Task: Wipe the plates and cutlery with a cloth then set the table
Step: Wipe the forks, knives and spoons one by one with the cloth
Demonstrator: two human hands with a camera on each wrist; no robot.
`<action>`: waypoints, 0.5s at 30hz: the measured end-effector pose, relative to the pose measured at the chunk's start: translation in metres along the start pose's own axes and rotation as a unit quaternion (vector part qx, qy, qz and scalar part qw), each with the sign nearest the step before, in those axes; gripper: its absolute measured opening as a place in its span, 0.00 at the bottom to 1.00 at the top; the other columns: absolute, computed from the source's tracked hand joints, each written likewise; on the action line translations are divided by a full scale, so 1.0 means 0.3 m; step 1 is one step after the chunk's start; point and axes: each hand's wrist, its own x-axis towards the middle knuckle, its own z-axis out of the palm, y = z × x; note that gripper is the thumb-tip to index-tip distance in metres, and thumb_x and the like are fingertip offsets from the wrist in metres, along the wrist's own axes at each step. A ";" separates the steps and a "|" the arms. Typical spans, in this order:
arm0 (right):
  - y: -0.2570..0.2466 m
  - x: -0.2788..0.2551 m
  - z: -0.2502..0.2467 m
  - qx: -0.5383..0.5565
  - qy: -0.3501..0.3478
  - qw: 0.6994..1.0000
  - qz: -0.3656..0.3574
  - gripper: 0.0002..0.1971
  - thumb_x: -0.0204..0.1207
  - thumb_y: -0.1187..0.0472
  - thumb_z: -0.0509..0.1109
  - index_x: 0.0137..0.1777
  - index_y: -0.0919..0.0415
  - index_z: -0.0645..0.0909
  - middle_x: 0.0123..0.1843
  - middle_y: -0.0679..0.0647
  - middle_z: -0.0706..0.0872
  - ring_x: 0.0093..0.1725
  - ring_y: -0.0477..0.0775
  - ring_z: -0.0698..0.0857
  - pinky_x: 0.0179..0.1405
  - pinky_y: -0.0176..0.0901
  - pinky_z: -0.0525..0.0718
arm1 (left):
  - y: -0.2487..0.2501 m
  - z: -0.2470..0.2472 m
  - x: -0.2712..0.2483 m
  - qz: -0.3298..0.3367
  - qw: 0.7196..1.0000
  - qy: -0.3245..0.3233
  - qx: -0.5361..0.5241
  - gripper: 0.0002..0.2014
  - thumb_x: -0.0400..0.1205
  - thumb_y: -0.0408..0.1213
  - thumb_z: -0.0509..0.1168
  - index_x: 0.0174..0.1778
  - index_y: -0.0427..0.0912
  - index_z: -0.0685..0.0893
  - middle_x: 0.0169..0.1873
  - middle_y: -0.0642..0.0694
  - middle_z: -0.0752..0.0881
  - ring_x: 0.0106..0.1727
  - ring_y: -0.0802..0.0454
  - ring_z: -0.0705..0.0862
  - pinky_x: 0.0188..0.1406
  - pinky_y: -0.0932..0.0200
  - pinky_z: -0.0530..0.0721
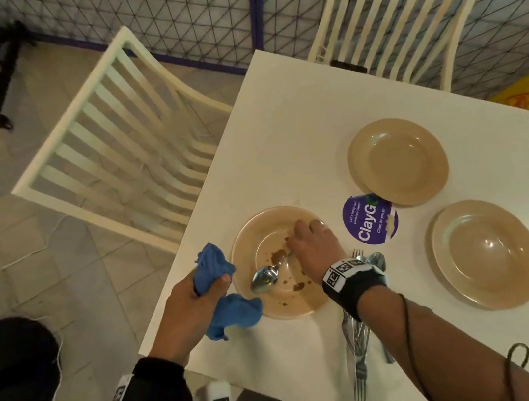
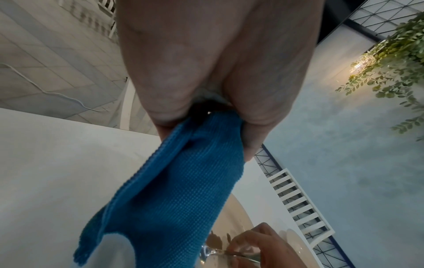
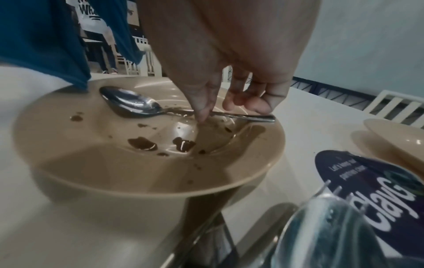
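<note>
**Op A:** On my head view, the left hand [image 1: 191,300] has its fingers curled tight round the blue cloth [image 1: 221,285], bunched up at the near-left rim of the dirty plate [image 1: 275,309]. The right hand [image 1: 312,250] reaches down into that plate, wrist bent, fingertips at the handle of the spoon [image 1: 269,274]. Two clean-looking plates [image 1: 399,161] and [image 1: 488,253] sit well apart to the right, and the spare cutlery [image 1: 358,352] lies under the right forearm, on the table [image 1: 278,121].

**Op B:** My worry there: that forearm hangs right over the forks. Drag it back low and it could sweep them off the table edge.

**Op A:** Left wrist view. The cloth [image 2: 174,195] hangs from the fist, palm [image 2: 206,63] facing the camera, a long tail loose. At the bottom, the other hand's fingers [image 2: 257,241] are at the spoon handle [image 2: 231,253].

**Op B:** A loose tail may trail through the brown sauce and smear it about.

**Op A:** Right wrist view. Thumb [image 3: 201,101] and fingers [image 3: 254,101] point down and close in on the handle from either side, with the bowl of the spoon [image 3: 130,103] lying in the plate [image 3: 146,174] among brown spots. I can't tell whether the pinch is fully made.

**Op B:** The handle looks smeared. I'd judge a slip likely if it lifts fast; the spoon could drop and flick sauce onto the table.
</note>
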 end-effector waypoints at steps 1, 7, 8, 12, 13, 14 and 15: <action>-0.001 0.005 -0.006 -0.015 -0.003 1.000 -0.007 0.18 0.77 0.64 0.69 0.67 0.56 0.81 0.68 0.59 0.76 0.65 0.65 0.76 0.63 0.57 0.79 | -0.002 -0.003 0.001 -0.001 1.000 -0.001 -0.001 0.10 0.83 0.43 0.73 0.50 0.39 0.88 0.41 0.38 0.92 0.46 0.40 0.91 0.51 0.42 0.86; 0.027 -0.028 -0.051 -0.050 -0.015 0.998 -0.026 0.15 0.79 0.60 0.69 0.65 0.56 0.80 0.63 0.54 0.81 0.67 0.62 0.74 0.64 0.57 0.76 | 0.012 0.001 0.003 -0.013 0.999 0.008 -0.050 0.07 0.85 0.35 0.69 0.52 0.34 0.87 0.42 0.32 0.91 0.47 0.38 0.90 0.48 0.47 0.85; 0.034 -0.042 -0.059 -0.041 -0.018 0.999 -0.026 0.13 0.80 0.59 0.68 0.63 0.56 0.80 0.61 0.54 0.83 0.66 0.62 0.75 0.64 0.57 0.76 | 0.020 0.007 0.006 -0.016 0.998 0.013 -0.064 0.06 0.86 0.34 0.67 0.52 0.35 0.87 0.42 0.34 0.91 0.48 0.37 0.90 0.48 0.47 0.86; 0.074 -0.114 -0.073 0.147 -0.043 0.988 0.036 0.09 0.81 0.62 0.65 0.58 0.56 0.83 0.56 0.53 0.86 0.56 0.57 0.84 0.56 0.51 0.84 | 0.073 0.044 0.021 -0.042 0.988 0.020 -0.149 0.07 0.87 0.33 0.65 0.43 0.40 0.82 0.45 0.31 0.87 0.52 0.32 0.86 0.62 0.38 0.83; 0.084 -0.138 -0.077 0.218 -0.045 0.973 0.067 0.08 0.81 0.62 0.65 0.56 0.55 0.83 0.54 0.52 0.87 0.53 0.56 0.86 0.53 0.49 0.85 | 0.089 0.054 0.014 -0.040 0.984 0.013 -0.171 0.06 0.85 0.35 0.66 0.43 0.39 0.82 0.45 0.30 0.86 0.51 0.34 0.85 0.64 0.37 0.80; 0.091 -0.165 -0.078 0.294 -0.039 0.950 0.096 0.06 0.82 0.61 0.65 0.54 0.54 0.83 0.51 0.51 0.87 0.49 0.54 0.86 0.49 0.47 0.85 | 0.100 0.065 0.005 -0.035 0.979 0.003 -0.199 0.06 0.84 0.38 0.65 0.46 0.38 0.83 0.46 0.31 0.86 0.51 0.35 0.85 0.65 0.38 0.78; 0.094 -0.196 -0.084 0.371 -0.031 0.920 0.122 0.05 0.82 0.61 0.65 0.51 0.55 0.83 0.47 0.50 0.87 0.44 0.51 0.86 0.45 0.45 0.85 | 0.111 0.075 -0.012 -0.029 0.973 -0.011 -0.231 0.08 0.84 0.39 0.64 0.51 0.38 0.84 0.49 0.33 0.88 0.53 0.36 0.86 0.66 0.39 0.78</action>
